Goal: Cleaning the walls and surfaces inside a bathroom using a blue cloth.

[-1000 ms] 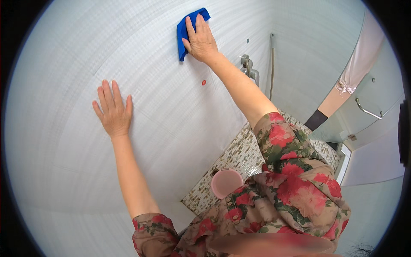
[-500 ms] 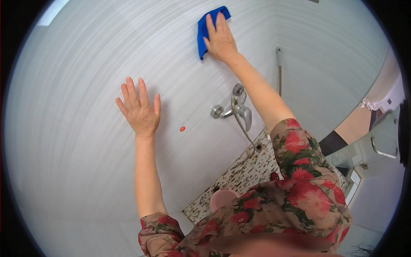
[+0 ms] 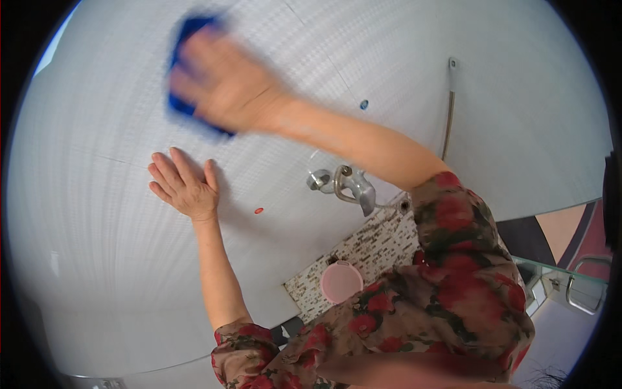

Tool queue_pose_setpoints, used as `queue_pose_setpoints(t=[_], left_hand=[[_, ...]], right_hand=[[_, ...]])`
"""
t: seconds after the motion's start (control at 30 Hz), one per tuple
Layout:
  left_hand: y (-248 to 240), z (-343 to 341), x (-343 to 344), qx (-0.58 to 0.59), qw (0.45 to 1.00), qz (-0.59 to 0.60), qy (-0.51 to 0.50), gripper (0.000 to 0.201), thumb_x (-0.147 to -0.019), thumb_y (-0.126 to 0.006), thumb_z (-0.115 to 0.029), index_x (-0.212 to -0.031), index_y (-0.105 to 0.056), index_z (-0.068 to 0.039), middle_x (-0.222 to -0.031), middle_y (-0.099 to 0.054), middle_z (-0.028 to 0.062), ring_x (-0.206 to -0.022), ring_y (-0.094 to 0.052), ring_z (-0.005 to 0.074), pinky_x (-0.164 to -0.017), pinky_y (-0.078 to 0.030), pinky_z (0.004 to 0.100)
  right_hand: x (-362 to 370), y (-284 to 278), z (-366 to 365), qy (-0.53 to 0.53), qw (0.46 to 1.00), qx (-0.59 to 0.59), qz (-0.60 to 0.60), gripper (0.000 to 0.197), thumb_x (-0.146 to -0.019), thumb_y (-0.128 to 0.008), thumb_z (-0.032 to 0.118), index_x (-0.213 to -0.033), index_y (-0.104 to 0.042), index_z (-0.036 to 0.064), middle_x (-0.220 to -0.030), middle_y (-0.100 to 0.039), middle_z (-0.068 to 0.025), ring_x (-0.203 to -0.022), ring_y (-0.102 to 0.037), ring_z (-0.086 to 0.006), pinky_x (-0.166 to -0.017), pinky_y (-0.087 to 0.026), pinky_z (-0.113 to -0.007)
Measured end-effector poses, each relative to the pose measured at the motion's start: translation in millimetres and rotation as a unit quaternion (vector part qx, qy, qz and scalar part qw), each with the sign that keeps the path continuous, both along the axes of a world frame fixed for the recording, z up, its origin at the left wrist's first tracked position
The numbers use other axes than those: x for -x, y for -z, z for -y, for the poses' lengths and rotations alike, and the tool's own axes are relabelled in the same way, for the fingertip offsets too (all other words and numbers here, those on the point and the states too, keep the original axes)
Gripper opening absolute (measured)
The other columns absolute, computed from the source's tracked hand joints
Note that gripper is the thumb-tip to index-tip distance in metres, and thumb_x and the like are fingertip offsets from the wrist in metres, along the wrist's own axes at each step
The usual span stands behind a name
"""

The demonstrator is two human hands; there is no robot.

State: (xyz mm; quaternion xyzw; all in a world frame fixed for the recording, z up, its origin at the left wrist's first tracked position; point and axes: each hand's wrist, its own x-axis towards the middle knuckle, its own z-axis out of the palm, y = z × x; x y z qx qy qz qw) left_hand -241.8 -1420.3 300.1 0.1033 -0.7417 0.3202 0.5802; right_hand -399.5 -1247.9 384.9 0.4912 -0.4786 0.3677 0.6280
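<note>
My right hand (image 3: 230, 81), smeared by motion, presses a blue cloth (image 3: 189, 30) against the pale, faintly streaked wall (image 3: 97, 220) at the upper left. Part of the cloth is covered by my fingers. Lower down, my left hand (image 3: 186, 189) rests its palm side on the same wall, fingers stretched out, holding nothing. A small red oval mark (image 3: 259, 211) is on the wall to the right of my left hand. Beneath my right forearm is a chrome mixer tap (image 3: 357, 188), partly hidden by that arm.
A small blue mark (image 3: 364, 104) is on the wall above my right forearm. A metal hose (image 3: 449, 120) hangs at the right. Below, a round pink stool or basin (image 3: 341, 282) stands on brown-and-white mosaic tiles (image 3: 383, 238). A glass door's metal handle (image 3: 571, 297) is at the far right.
My right hand has swept the blue cloth leftward and somewhat down across the wall. The view has shifted, and my left hand appears slightly lower, still spread on the wall.
</note>
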Motion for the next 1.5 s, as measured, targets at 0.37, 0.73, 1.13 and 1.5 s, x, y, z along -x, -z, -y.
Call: queue_pose_setpoints(t=[0.37, 0.73, 1.13, 1.5], left_hand=[[6, -4, 11, 0.001, 0.999, -0.018, -0.036, 0.066, -0.091, -0.05, -0.057, -0.139, -0.05, -0.011, -0.15, -0.038, 0.0151, -0.143, -0.027, 0.0277, -0.117, -0.008, 0.0413], [7, -22, 46, -0.001, 0.998, 0.021, -0.063, 0.068, -0.09, -0.048, -0.059, -0.141, -0.048, -0.015, -0.152, -0.035, 0.0125, -0.146, -0.018, 0.0252, -0.118, 0.001, 0.0414], [-6, -43, 94, -0.006, 1.0, 0.028, 0.006, 0.069, -0.089, -0.046, -0.065, -0.143, -0.045, -0.022, -0.153, -0.033, 0.0087, -0.147, -0.016, 0.0245, -0.118, 0.001, 0.0437], [-13, -38, 93, 0.068, 0.993, 0.026, -0.096, 0.071, -0.087, -0.052, -0.065, -0.14, -0.048, -0.019, -0.147, -0.038, 0.0097, -0.14, -0.026, 0.0283, -0.109, -0.019, 0.0497]], right_hand=[[117, 130, -68, 0.126, 0.966, -0.074, 0.213, 0.09, -0.07, -0.077, 0.032, -0.144, -0.035, 0.0043, -0.144, -0.028, -0.0378, -0.135, -0.027, -0.053, -0.112, -0.023, -0.057], [-40, 204, 1, 0.012, 0.927, -0.147, 0.345, 0.087, -0.075, -0.076, 0.024, -0.142, -0.031, -0.0084, -0.14, -0.02, -0.0465, -0.135, -0.019, -0.0601, -0.108, -0.028, -0.061], [-81, 345, 20, -0.074, 0.69, -0.105, 0.713, 0.08, -0.092, -0.052, 0.022, -0.144, -0.005, -0.0162, -0.143, -0.01, -0.0486, -0.134, -0.016, -0.0595, -0.114, -0.016, -0.054], [33, 523, -6, -0.079, 0.421, 0.126, 0.895, 0.053, -0.093, -0.044, 0.022, -0.137, -0.038, -0.0066, -0.13, -0.052, -0.0291, -0.118, -0.054, -0.036, -0.097, -0.044, -0.042]])
